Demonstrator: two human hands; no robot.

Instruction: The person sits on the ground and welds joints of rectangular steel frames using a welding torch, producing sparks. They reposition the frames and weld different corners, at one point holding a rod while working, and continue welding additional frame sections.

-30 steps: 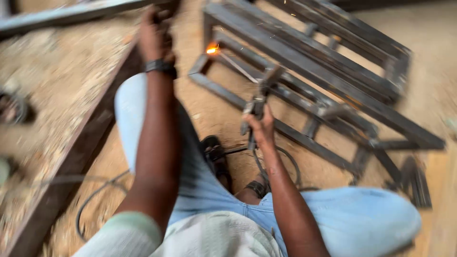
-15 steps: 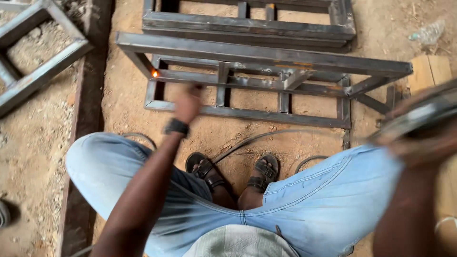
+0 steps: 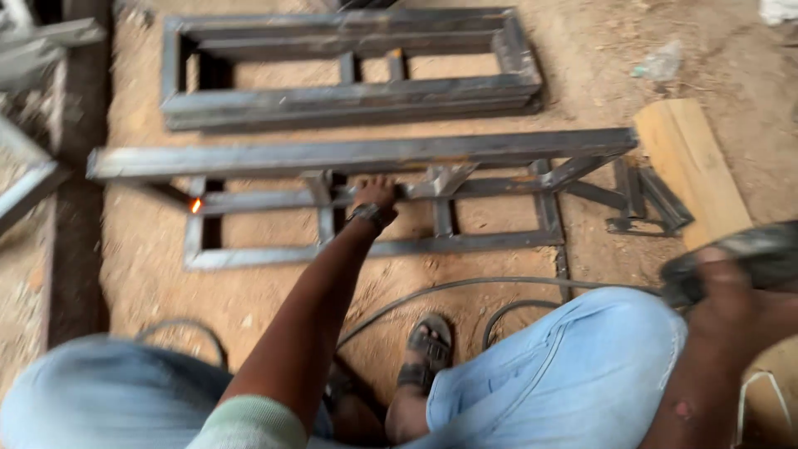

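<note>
left hand: the left hand (image 3: 376,193) is stretched out to the middle of the scene, fingers resting on and curled over an inner bar of the steel frame (image 3: 366,158). There's a dark wristband (image 3: 366,214) on that wrist.

right hand: the right hand (image 3: 731,287) is up close at the near right, blurry, clenched around a dark curved thing (image 3: 744,249). Can't really tell what kind of tool it is, it's too smeared.

steel frame: a welded frame of grey square tubing lying flat on the dirt floor (image 3: 249,291), long top rail running left to right, short uprights and a lower rail nearer to the person. Angled braces stick out at its right end.

glowing spot: a small orange hot weld point (image 3: 196,204) sits on the left side of the frame, well left of the left hand.

second frame: another steel frame (image 3: 349,66) of the same sort lies farther away, just beyond the first, looks like a stack of them.

wood board: a pale plank (image 3: 690,166) lies at the right, just beside the frame's right end.

cables: dark cables (image 3: 465,287) curve over the floor between the frame and the person's legs.

person: squatting, light blue jeans (image 3: 573,366), a sandal (image 3: 428,337) on the foot showing between the knees.

far left: more steel tubing (image 3: 33,50) at the left edge, blurred.
</note>
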